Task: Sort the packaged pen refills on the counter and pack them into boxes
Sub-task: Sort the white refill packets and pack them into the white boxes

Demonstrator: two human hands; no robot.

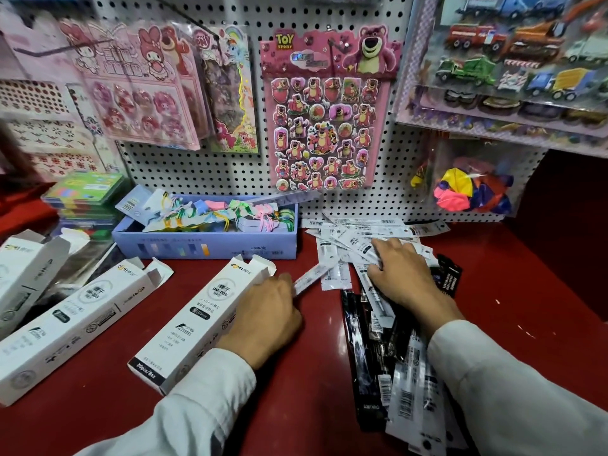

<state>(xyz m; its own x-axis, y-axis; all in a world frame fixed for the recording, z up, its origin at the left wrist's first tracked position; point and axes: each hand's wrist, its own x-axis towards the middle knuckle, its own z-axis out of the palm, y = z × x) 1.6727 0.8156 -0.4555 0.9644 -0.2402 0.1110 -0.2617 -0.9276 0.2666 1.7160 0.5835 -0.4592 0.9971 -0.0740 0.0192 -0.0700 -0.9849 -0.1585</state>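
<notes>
Under the right hand [399,274] lies a loose heap of white refill packets [355,238] on the red counter [296,406]; its fingers are spread and pressed flat on top of them, curling slightly at the tips. Nearer the wrist and running back along the sleeve is a second heap, the black refill packets [365,350], mixed with a few clear ones showing barcodes. Just left of those fingertips, one single white packet [311,276] points toward the left hand [266,311], whose thumb and forefinger pinch its end. That hand's palm rests against the side of the nearest white box [200,317], which lies flat with its top flaps open; what is inside cannot be seen. Left of it lies a second white box [79,320], also open at the far end, and a third white box [26,271] sits at the frame's edge. Beyond the left fingers stands a lavender tray box [204,243] holding pastel items tied with coloured cords. Behind everything a pegboard [214,172] carries a pink bear sticker sheet [324,126] and a bag of balloons [470,189].
</notes>
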